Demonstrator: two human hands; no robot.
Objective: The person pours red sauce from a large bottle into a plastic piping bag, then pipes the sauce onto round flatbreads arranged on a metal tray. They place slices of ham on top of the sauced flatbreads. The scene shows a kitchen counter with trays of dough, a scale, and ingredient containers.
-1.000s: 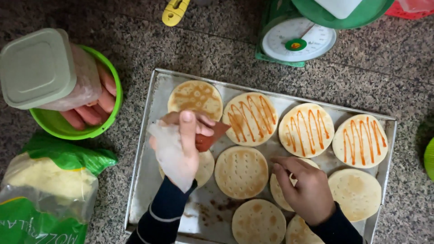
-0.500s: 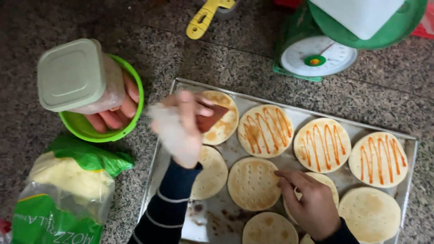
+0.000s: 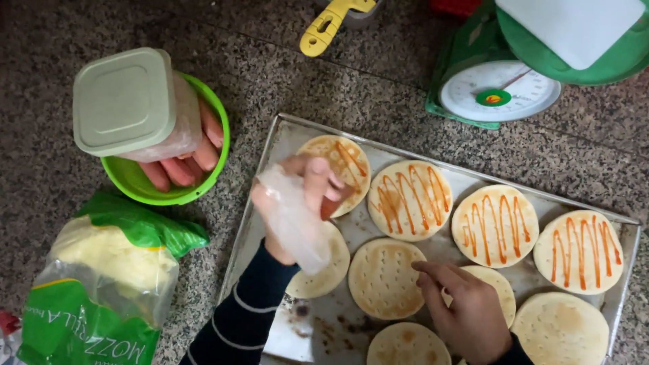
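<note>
By the tray's (image 3: 284,135) left edge the left hand (image 3: 297,203) is closed around a clear sauce bag (image 3: 294,226), squeezing red lines onto the round dough base (image 3: 338,162) in the far-left corner. At the near edge, the right hand (image 3: 466,311) rests loosely curled, fingertips on a plain base (image 3: 385,277), gripping nothing

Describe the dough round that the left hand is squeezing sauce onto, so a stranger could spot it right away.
Start at the metal baking tray on the granite counter. Go to its far left corner, nearest the green bowl: the dough round there sits under the left hand. Unlike its fully striped neighbours, it has only a few red lines.
</note>
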